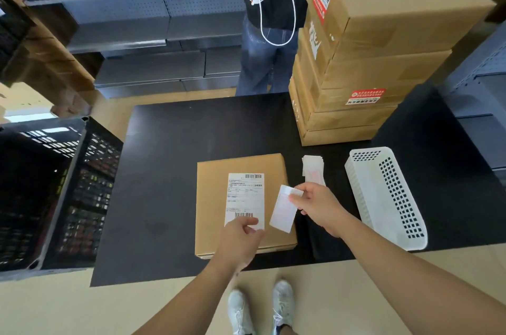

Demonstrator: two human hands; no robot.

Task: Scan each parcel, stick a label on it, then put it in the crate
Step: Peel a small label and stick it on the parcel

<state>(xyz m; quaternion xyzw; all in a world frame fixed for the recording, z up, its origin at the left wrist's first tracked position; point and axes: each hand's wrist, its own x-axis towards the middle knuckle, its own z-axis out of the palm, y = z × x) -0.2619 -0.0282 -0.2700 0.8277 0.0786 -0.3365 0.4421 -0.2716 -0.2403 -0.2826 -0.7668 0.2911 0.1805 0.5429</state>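
Observation:
A flat brown cardboard parcel (216,198) lies on the black table (169,170), near its front edge. A white shipping label with barcodes (244,195) sits on top of the parcel. My left hand (241,239) pinches the label's lower edge. My right hand (319,206) pinches a white backing sheet (283,210), held tilted just above the parcel's right side. The black slatted crate (90,192) stands to the left of the table.
A small pile of white labels (313,167) lies right of the parcel. A white perforated basket (388,198) lies further right. Stacked large cartons (369,61) fill the table's back right. A person stands behind the table, before grey shelves (137,20).

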